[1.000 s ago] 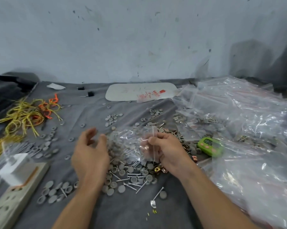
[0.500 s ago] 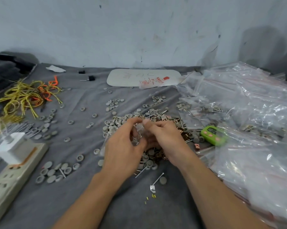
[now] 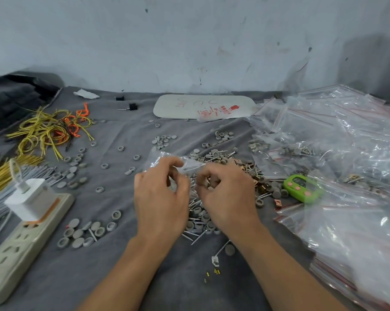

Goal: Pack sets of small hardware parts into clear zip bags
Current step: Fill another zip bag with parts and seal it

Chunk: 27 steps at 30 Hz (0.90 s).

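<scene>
Clear zip bag (image 3: 154, 160) held above pile of grey caps and nails (image 3: 221, 158) at cloth centre, pinched by 2 hands. Left hand (image 3: 160, 196): fingers curled, thumb and forefinger clamped on bag. Right hand (image 3: 227, 194): knuckles up, fingertips closed on same bag. Grey cloth (image 3: 122, 265) strewn with caps. Bag stacks (image 3: 346, 153) and green timer (image 3: 301, 189) at right. Power strip (image 3: 21, 243) and yellow wires (image 3: 45, 131) at left. Scuffed pale wall (image 3: 189, 41) behind.

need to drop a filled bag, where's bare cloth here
Barest: grey cloth between the power strip and left forearm. Also a strip between the yellow wires and white board. Crowded: the nail and cap pile under the left hand and right hand pinching the zip bag, and the bag heap at right.
</scene>
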Each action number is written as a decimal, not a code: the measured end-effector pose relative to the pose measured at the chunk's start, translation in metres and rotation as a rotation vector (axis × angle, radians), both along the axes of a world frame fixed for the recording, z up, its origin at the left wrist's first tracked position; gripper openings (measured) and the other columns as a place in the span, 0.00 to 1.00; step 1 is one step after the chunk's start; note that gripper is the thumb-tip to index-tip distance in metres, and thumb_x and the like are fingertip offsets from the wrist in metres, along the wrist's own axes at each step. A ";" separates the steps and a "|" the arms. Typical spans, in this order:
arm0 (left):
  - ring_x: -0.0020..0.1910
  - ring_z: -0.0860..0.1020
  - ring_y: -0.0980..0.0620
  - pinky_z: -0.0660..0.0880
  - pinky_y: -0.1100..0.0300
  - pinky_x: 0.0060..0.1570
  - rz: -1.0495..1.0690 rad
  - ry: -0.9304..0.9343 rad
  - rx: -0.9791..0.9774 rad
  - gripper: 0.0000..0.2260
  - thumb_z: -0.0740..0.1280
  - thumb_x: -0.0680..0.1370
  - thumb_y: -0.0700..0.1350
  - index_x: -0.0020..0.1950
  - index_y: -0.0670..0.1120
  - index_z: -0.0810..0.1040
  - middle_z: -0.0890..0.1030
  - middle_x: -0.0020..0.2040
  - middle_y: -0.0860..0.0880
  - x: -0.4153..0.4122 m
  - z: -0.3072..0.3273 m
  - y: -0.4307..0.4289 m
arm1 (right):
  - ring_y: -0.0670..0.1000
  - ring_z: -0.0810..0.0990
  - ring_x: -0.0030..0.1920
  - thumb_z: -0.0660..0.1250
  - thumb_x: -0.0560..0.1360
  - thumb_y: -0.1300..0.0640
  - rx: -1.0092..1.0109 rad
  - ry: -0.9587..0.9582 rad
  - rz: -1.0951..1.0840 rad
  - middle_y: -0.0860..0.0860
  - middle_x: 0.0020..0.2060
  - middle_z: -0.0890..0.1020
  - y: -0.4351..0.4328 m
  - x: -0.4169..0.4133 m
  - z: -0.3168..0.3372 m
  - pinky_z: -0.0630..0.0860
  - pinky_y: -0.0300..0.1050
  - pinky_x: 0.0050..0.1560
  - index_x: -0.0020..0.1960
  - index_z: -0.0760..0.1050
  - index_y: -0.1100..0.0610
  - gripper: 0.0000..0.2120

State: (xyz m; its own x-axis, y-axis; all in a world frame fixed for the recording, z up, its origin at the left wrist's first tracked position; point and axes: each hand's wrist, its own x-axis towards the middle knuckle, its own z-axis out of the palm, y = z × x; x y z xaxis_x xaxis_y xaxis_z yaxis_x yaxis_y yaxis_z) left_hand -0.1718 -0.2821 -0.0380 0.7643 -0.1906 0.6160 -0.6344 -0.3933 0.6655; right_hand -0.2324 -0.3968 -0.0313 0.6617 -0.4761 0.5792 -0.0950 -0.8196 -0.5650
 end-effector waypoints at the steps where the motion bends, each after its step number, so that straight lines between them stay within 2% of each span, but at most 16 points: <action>1: 0.50 0.71 0.66 0.65 0.71 0.50 -0.010 -0.013 -0.008 0.10 0.64 0.77 0.47 0.53 0.62 0.74 0.77 0.40 0.63 0.000 0.000 0.001 | 0.43 0.74 0.35 0.80 0.69 0.57 0.026 0.070 0.047 0.38 0.29 0.73 0.000 0.000 -0.001 0.74 0.43 0.42 0.46 0.86 0.43 0.11; 3: 0.49 0.74 0.62 0.66 0.73 0.51 -0.042 -0.049 -0.016 0.12 0.67 0.77 0.44 0.54 0.61 0.75 0.78 0.42 0.64 -0.002 0.000 0.002 | 0.43 0.75 0.34 0.76 0.73 0.54 0.115 0.178 0.117 0.37 0.31 0.74 -0.001 0.001 -0.003 0.76 0.44 0.47 0.55 0.86 0.43 0.12; 5: 0.47 0.75 0.59 0.66 0.75 0.51 -0.077 -0.095 -0.035 0.12 0.68 0.76 0.43 0.55 0.59 0.77 0.78 0.44 0.64 -0.005 0.000 0.002 | 0.40 0.77 0.33 0.73 0.76 0.52 0.273 0.160 0.136 0.37 0.31 0.79 -0.002 0.002 0.000 0.75 0.40 0.44 0.54 0.87 0.44 0.08; 7: 0.47 0.76 0.59 0.66 0.75 0.51 -0.095 -0.114 -0.026 0.13 0.69 0.76 0.44 0.56 0.60 0.77 0.79 0.43 0.64 -0.007 0.001 0.002 | 0.41 0.81 0.36 0.71 0.78 0.55 0.496 0.014 0.136 0.40 0.35 0.85 -0.004 0.002 0.005 0.77 0.43 0.42 0.49 0.87 0.46 0.07; 9: 0.49 0.75 0.60 0.64 0.77 0.52 -0.103 -0.104 0.014 0.14 0.69 0.76 0.44 0.57 0.61 0.76 0.79 0.42 0.64 -0.007 0.000 0.001 | 0.49 0.86 0.43 0.69 0.78 0.61 0.754 -0.133 0.149 0.46 0.42 0.88 -0.007 0.000 0.011 0.82 0.48 0.45 0.51 0.88 0.47 0.12; 10: 0.50 0.74 0.61 0.64 0.77 0.53 -0.109 -0.100 0.034 0.15 0.70 0.76 0.44 0.58 0.61 0.76 0.79 0.42 0.64 -0.007 0.000 0.001 | 0.49 0.86 0.45 0.69 0.78 0.64 0.882 -0.167 0.190 0.48 0.44 0.88 -0.010 -0.001 0.014 0.81 0.45 0.46 0.51 0.88 0.48 0.14; 12: 0.52 0.73 0.62 0.63 0.77 0.54 -0.117 -0.101 0.081 0.17 0.72 0.76 0.42 0.59 0.60 0.76 0.80 0.42 0.63 -0.005 -0.002 0.000 | 0.42 0.83 0.39 0.67 0.76 0.68 1.094 -0.134 0.325 0.47 0.45 0.88 -0.012 -0.007 0.019 0.76 0.35 0.41 0.50 0.88 0.51 0.16; 14: 0.51 0.72 0.66 0.63 0.76 0.54 -0.114 -0.114 0.114 0.18 0.73 0.76 0.41 0.60 0.59 0.75 0.80 0.42 0.63 -0.005 -0.003 -0.002 | 0.42 0.77 0.37 0.67 0.74 0.68 1.206 -0.048 0.387 0.45 0.43 0.87 -0.015 -0.010 0.020 0.73 0.33 0.35 0.45 0.88 0.53 0.14; 17: 0.52 0.70 0.73 0.62 0.76 0.55 -0.081 -0.124 0.090 0.16 0.72 0.76 0.44 0.60 0.60 0.75 0.80 0.42 0.64 -0.004 -0.003 -0.003 | 0.44 0.75 0.37 0.70 0.74 0.67 1.204 -0.009 0.402 0.45 0.37 0.83 -0.018 -0.009 0.019 0.74 0.35 0.35 0.39 0.83 0.53 0.11; 21: 0.51 0.71 0.68 0.62 0.70 0.53 -0.048 -0.108 0.113 0.18 0.74 0.74 0.46 0.61 0.60 0.74 0.79 0.41 0.64 -0.001 -0.003 -0.003 | 0.40 0.77 0.33 0.74 0.72 0.66 1.084 -0.082 0.328 0.46 0.34 0.83 -0.015 -0.007 0.019 0.69 0.41 0.44 0.36 0.84 0.53 0.10; 23: 0.49 0.71 0.63 0.60 0.74 0.56 -0.058 -0.082 0.148 0.22 0.74 0.73 0.45 0.65 0.59 0.73 0.78 0.42 0.63 -0.001 -0.003 -0.004 | 0.39 0.76 0.31 0.74 0.70 0.63 1.098 -0.189 0.352 0.47 0.34 0.83 -0.016 -0.007 0.019 0.68 0.41 0.45 0.33 0.83 0.52 0.10; 24: 0.51 0.71 0.63 0.59 0.76 0.57 -0.066 -0.071 0.154 0.24 0.74 0.73 0.44 0.66 0.59 0.72 0.78 0.42 0.63 -0.001 -0.003 -0.004 | 0.40 0.75 0.31 0.74 0.69 0.61 1.102 -0.218 0.364 0.49 0.35 0.83 -0.017 -0.007 0.019 0.68 0.42 0.46 0.32 0.82 0.52 0.08; 27: 0.49 0.71 0.62 0.57 0.76 0.60 -0.078 -0.065 0.197 0.31 0.75 0.71 0.42 0.71 0.58 0.69 0.76 0.42 0.62 -0.001 -0.002 -0.004 | 0.46 0.70 0.31 0.74 0.71 0.58 1.095 -0.179 0.403 0.55 0.35 0.82 -0.020 -0.007 0.018 0.70 0.41 0.42 0.37 0.83 0.58 0.05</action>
